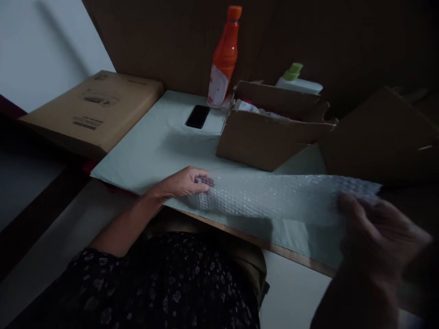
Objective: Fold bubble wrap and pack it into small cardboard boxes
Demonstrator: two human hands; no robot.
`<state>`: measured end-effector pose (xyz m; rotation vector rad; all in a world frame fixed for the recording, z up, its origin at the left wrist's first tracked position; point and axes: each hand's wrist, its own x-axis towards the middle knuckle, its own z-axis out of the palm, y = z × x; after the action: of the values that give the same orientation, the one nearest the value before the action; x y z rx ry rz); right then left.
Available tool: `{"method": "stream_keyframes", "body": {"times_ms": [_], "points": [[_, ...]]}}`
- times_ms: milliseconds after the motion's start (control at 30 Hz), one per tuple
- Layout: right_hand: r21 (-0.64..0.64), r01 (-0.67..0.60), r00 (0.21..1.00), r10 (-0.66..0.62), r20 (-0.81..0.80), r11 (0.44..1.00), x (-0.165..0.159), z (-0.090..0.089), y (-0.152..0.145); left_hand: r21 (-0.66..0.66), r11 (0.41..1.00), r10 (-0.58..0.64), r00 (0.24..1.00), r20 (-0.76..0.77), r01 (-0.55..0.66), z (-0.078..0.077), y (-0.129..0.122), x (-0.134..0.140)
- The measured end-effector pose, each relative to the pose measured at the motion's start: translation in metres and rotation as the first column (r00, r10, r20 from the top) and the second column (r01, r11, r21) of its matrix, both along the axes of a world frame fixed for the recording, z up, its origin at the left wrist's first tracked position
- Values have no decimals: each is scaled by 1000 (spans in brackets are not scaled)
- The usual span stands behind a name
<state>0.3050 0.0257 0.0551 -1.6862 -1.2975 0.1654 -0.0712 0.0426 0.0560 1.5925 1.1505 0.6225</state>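
A long strip of clear bubble wrap (pixel 267 194) stretches between my two hands, just above the front part of the table. My left hand (pixel 187 183) pinches its left end between thumb and fingers. At the right end, my right hand (pixel 380 224) grips the strip; it is nearer the camera, dark and somewhat blurred. The wrap is pulled out roughly flat, its bubbles catching the light. Part of the table surface shows beneath it.
Behind the wrap stands an open cardboard box (pixel 264 141) with items inside. An orange bottle (pixel 224 59), a black phone (pixel 198 116) and a white bottle with a green cap (pixel 298 84) are farther back. A closed carton (pixel 92 109) lies left on the pale-covered table (pixel 147 141).
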Motion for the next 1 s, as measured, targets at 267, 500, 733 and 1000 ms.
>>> {"method": "stream_keyframes", "body": {"times_ms": [267,500,733,1000], "points": [[-229,75,923,19,385,970,3,-44,14,634,756,536,707,-460,-161,-14,28,-17],[-315,-512,668,601,439,799,-87,-48,25,644,682,30,866,-499,347,-44,5,64],[-509,-473,573,690,441,719,-43,-75,22,462,787,-49,788,-614,408,-72,21,24],[-332,-91,856,245,456,939,73,-79,10,548,820,230,780,-583,168,-75,16,9]]}}
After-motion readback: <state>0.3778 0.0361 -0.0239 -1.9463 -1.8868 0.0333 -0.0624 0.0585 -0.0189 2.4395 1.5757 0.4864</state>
